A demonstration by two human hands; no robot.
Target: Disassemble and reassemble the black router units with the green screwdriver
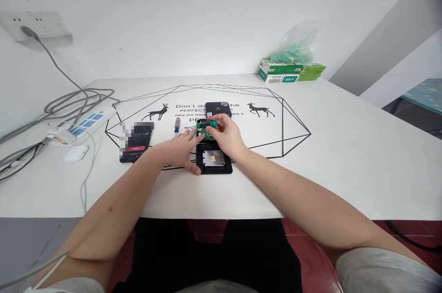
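Observation:
My right hand (pixel 226 135) is closed around a green and black screwdriver (pixel 209 124), held nearly level, its shaft pointing left. Just below it lies a green circuit board (pixel 206 133), partly covered by my fingers. My left hand (pixel 181 149) rests with spread fingers at the left edge of the board and of a black frame (pixel 226 168). Inside that frame sits a silver metal plate with a small yellow square (pixel 212 158). Behind the board lies a black rectangular case (pixel 218 108) with small labels. A second screwdriver (pixel 177 125) with a reddish, clear handle lies left of the board.
A phone (pixel 140 142) lies left of my left hand. Farther left are a white earbud case (pixel 76 153), a power strip (pixel 90 122) and coiled grey cables (pixel 79 96). Green and white boxes (pixel 280 71) with a plastic bag (pixel 295 49) stand at the back right.

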